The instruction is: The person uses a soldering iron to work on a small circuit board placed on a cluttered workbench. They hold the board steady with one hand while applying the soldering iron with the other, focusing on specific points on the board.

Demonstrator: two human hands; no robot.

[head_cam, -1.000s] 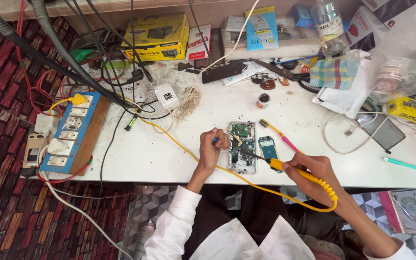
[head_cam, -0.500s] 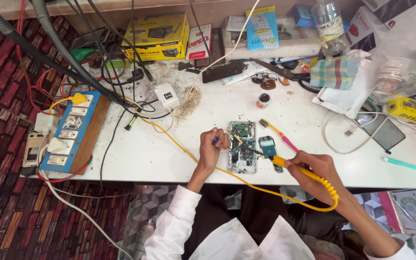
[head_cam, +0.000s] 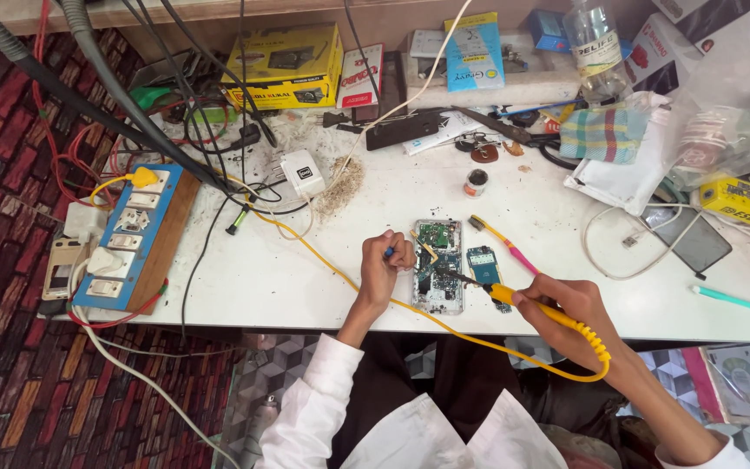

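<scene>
An opened phone with its green circuit board (head_cam: 437, 265) showing lies on the white table (head_cam: 279, 274) near the front edge. My left hand (head_cam: 385, 267) rests at its left side, pinching a small blue-handled tool whose tip reaches the board. My right hand (head_cam: 570, 308) grips a yellow soldering iron (head_cam: 531, 304), its dark tip touching the board's right side. The iron's yellow cord (head_cam: 323, 256) runs left across the table. A small blue circuit board (head_cam: 483, 265) lies just right of the phone.
A blue switch board (head_cam: 128, 239) with plugs sits at the table's left end. Yellow boxes (head_cam: 284, 65), cables, a toothbrush (head_cam: 501, 243), a small round tin (head_cam: 476, 182), a checked cloth (head_cam: 602, 132), a dark phone (head_cam: 694, 239) and a plastic bag (head_cam: 731, 104) crowd the back and right.
My right hand and the soldering iron have shifted slightly along the board's right side. The left hand holds its place.
</scene>
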